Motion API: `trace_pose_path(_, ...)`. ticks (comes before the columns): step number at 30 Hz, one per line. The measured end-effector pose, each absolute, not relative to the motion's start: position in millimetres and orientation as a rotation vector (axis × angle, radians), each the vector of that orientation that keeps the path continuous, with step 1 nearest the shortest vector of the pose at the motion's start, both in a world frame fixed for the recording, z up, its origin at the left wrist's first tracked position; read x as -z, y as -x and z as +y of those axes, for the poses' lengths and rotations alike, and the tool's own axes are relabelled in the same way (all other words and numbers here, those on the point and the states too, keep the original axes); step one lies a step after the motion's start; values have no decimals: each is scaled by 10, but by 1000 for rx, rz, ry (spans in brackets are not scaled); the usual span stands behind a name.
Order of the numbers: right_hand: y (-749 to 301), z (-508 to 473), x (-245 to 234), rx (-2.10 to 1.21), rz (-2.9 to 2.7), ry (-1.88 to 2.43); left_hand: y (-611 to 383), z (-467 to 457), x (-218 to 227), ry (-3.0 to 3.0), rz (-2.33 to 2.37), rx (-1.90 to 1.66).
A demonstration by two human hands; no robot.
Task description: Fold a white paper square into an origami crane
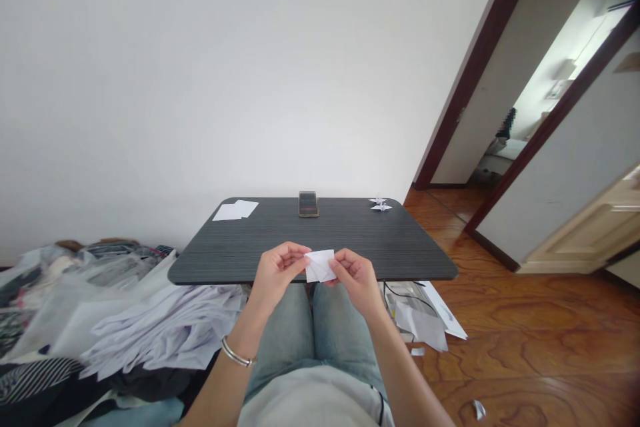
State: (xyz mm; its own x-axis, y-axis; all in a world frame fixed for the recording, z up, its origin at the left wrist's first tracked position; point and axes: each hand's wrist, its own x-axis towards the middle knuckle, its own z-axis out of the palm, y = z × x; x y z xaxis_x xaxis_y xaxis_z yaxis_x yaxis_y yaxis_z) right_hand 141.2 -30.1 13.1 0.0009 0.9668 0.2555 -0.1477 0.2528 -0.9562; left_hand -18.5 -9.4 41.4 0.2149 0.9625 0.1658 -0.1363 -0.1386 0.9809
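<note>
A small folded piece of white paper [319, 265] is held up at the front edge of the dark table, above my lap. My left hand [281, 268] pinches its left edge between thumb and fingers. On the other side, my right hand [354, 273] grips the right edge, the thumb pressed on the paper's face. Crease lines and overlapping flaps show on it. Two folded paper cranes [381, 207] sit at the table's far right corner. Flat white paper sheets [230, 211] lie overlapping at the far left corner.
A phone on a stand [309, 204] is at the back middle of the dark table [270, 247]. Piled clothes and bags [150, 327] lie left of my legs. Papers [425, 323] and a cable are under the table's right side. A doorway [480, 93] opens at right.
</note>
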Motion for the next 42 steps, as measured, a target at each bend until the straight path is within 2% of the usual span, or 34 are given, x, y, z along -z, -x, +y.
trace_pose_path(20,-1377,-326,-113,-1090,-1264,869,188,-73,-397,-1303,901,-1166)
trace_pose_path(36,-1391,-291,-46,-1091,-1277,891,240,-57,-389,-1659,982,-1154)
trace_pose_path(42,-1339,-314,-80,-1078,-1097,854,192,-112,-401,-1458,829,-1188)
